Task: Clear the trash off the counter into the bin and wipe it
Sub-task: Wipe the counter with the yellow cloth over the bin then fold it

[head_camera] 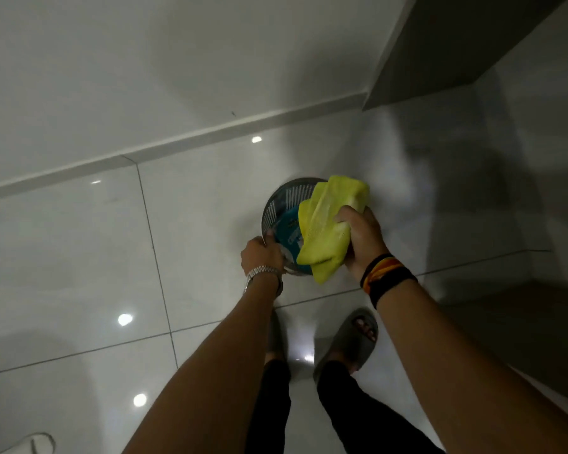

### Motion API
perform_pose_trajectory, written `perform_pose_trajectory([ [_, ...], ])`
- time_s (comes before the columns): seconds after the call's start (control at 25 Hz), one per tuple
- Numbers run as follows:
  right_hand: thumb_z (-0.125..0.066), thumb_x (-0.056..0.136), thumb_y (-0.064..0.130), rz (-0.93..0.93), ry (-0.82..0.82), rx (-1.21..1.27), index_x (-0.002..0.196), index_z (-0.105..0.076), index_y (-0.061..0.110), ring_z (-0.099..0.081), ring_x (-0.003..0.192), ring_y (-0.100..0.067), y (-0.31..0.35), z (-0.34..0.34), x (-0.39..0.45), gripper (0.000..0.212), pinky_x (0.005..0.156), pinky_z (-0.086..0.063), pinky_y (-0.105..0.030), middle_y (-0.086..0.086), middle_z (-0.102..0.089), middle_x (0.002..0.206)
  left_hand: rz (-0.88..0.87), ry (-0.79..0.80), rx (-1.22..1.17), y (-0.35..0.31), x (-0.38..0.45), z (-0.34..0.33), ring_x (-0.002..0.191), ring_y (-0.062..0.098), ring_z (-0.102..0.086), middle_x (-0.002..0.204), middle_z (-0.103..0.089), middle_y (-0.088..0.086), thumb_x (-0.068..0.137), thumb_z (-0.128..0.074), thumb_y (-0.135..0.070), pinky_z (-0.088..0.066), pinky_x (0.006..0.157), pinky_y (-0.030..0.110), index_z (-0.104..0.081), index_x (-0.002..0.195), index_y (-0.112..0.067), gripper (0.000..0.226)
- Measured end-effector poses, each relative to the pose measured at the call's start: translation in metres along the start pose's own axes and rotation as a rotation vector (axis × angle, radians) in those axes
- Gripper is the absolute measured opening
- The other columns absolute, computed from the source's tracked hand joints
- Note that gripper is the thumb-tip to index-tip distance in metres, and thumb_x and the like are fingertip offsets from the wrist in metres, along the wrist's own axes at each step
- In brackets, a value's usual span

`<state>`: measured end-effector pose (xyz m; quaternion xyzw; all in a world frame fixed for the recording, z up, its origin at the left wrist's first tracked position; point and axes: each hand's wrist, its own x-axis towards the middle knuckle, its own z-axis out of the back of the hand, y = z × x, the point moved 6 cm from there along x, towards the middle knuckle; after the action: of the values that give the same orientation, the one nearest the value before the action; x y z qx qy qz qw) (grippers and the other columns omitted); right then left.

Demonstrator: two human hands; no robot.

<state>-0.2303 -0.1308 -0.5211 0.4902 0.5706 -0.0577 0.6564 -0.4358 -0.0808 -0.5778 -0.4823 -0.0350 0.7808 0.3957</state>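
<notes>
A small round grey bin [281, 199] with slotted walls stands on the white tiled floor below me. Inside it lies a teal piece of packaging [289, 235]. My left hand [263, 255] grips the bin's near left rim. My right hand [363, 239] holds a crumpled yellow cloth [328, 224] over the bin's right half, hiding that side of the opening. The counter is out of view.
A white wall with a skirting board [177, 139] runs behind the bin. A dark grey cabinet [456, 50] rises at the upper right. My feet in grey slippers [358, 339] stand just behind the bin. A white object [35, 444] lies at the bottom left.
</notes>
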Motion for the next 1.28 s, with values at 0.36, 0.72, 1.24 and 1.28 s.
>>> perform_pose_trajectory([
  [0.36, -0.066, 0.062, 0.017, 0.048, 0.056, -0.36, 0.118, -0.064, 0.018, -0.066, 0.105, -0.037, 0.006, -0.008, -0.022, 0.056, 0.091, -0.054, -0.062, -0.012, -0.069, 0.117, -0.102, -0.083, 0.002, -0.022, -0.017, 0.031, 0.122, 0.034, -0.056, 0.131, -0.062, 0.017, 0.095, -0.048, -0.053, -0.045, 0.099, 0.04, -0.056, 0.131, -0.007, 0.059],
  [0.72, -0.071, 0.089, 0.02, 0.354, 0.38, -0.659, 0.13, -0.059, 0.024, -0.068, 0.106, -0.017, 0.176, -0.092, -0.279, 0.043, 0.09, -0.056, -0.038, 0.002, -0.071, 0.116, -0.077, 0.725, -0.114, -0.226, -0.231, 0.206, 0.104, 0.034, -0.071, 0.114, -0.074, 0.012, 0.059, -0.069, -0.082, -0.058, 0.086, 0.054, -0.068, 0.121, -0.021, 0.087],
  [1.24, -0.076, 0.079, 0.013, 0.487, -0.193, 0.122, 0.124, -0.058, 0.011, -0.068, 0.087, -0.022, 0.275, 0.097, -0.453, 0.048, 0.057, -0.056, -0.03, -0.01, -0.067, 0.11, -0.508, 0.798, -0.147, -0.34, -0.438, 0.185, 0.092, 0.028, -0.076, 0.102, -0.078, 0.011, 0.062, -0.09, -0.036, -0.059, 0.085, 0.053, -0.073, 0.107, -0.012, 0.054],
  [1.28, -0.077, 0.08, 0.016, 0.509, -0.24, 0.169, 0.124, -0.058, 0.012, -0.069, 0.089, -0.022, 0.273, 0.125, -0.464, 0.049, 0.058, -0.056, -0.029, -0.01, -0.069, 0.112, -0.516, 0.824, -0.13, -0.336, -0.455, 0.164, 0.093, 0.029, -0.075, 0.102, -0.078, 0.013, 0.059, -0.091, -0.034, -0.059, 0.085, 0.053, -0.072, 0.108, -0.01, 0.058],
])
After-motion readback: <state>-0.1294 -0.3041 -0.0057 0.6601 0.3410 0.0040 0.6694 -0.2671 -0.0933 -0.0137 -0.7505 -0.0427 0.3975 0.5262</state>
